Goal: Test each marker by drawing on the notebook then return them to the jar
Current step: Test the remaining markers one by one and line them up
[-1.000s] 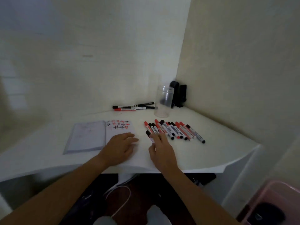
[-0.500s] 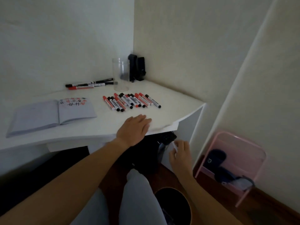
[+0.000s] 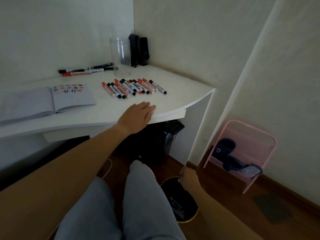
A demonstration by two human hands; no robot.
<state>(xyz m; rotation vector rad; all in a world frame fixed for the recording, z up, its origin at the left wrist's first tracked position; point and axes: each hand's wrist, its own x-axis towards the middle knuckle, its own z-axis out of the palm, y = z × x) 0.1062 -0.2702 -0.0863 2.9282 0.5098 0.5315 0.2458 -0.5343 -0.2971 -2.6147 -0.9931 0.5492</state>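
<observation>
While the left hand (image 3: 138, 115) lies flat and empty on the surface (image 3: 181, 87), probably as a brace, the right hand (image 3: 188, 177) hangs low over a black bin (image 3: 181, 205), apparently to discard something; whether its fingers grip anything I cannot tell. Markers (image 3: 133, 87) lie between the notebook (image 3: 69, 97) and empty jar (image 3: 121, 56). Since half a second ago, that hand has sunk nearer the bin.

Red- and black-capped white markers (image 3: 133, 87), red and black tally marks on the notebook (image 3: 71, 96), white desk (image 3: 181, 87), pink rack (image 3: 242, 153).
</observation>
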